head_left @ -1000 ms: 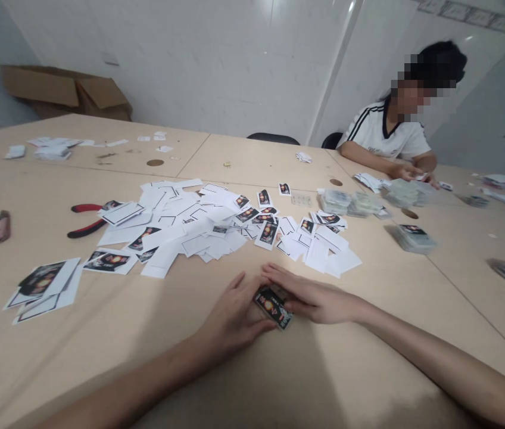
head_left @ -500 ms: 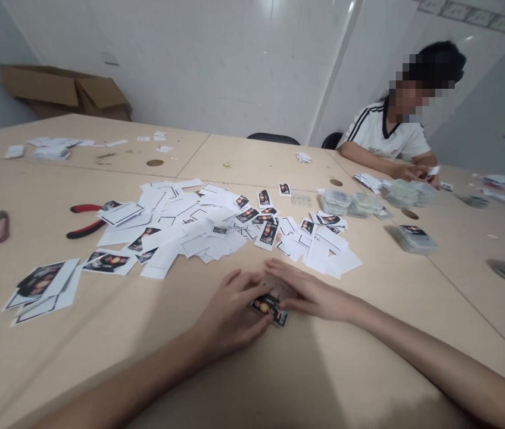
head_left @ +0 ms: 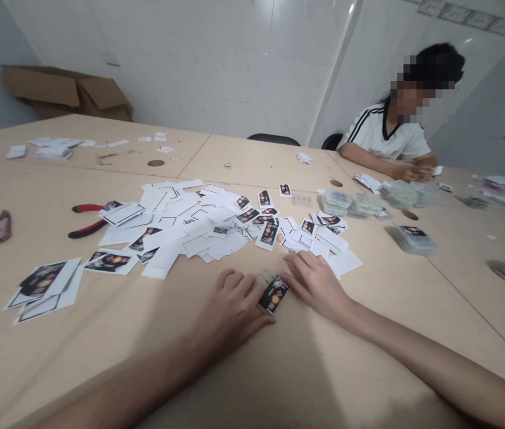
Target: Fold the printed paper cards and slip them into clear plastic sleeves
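Note:
A small clear case with a black printed card [head_left: 274, 295] lies on the table between my hands. My left hand [head_left: 238, 304] holds it at its left edge, thumb below and fingers above. My right hand [head_left: 319, 286] is at the upper right of the case, fingers apart and bent toward it, holding nothing that I can see. Beyond both hands spreads a pile of white paper pieces [head_left: 190, 220], several with black printed pictures. More printed cards [head_left: 47, 289] lie at the left.
Red-handled pliers [head_left: 88, 227] lie left of the pile. Stacked clear cases [head_left: 415, 239] stand at the right, with more [head_left: 337, 202] further back. A person [head_left: 390, 140] sits across the table. A cardboard box [head_left: 56, 89] is at the back left.
My right hand has moved off the case to the right and opened. The case has turned, and its printed face is now uncovered beside my left hand.

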Available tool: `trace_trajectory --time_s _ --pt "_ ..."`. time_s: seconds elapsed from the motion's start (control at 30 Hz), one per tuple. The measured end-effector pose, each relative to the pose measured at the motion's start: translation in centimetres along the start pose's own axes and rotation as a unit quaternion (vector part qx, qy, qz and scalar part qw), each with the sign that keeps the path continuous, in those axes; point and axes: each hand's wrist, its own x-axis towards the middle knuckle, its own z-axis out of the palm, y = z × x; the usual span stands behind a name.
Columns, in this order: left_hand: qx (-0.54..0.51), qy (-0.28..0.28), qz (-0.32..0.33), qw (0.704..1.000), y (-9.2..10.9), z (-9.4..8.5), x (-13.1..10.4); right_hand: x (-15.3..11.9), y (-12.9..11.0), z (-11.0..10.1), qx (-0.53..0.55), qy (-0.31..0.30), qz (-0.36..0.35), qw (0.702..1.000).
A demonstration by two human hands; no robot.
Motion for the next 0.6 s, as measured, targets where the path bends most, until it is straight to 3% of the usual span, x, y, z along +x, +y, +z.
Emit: trace_trajectory --time_s 0.17,0.27,0.6 --pt "0.006 -0.011 0.031 0.999 0.28 0.00 -0.11 0.20 0.36 0.54 0.072 -0.046 -0.037 0.996" --pt "0.002 0.000 0.015 1.000 0.16 0.21 -0.17 0.12 0.24 0.75 0.125 -0.056 -0.070 0.988" --pt "-0.022 0.008 -0.003 1.000 0.02 0.38 -0.16 -0.14 -0.29 0.69 0.120 -0.077 -0.045 0.989"
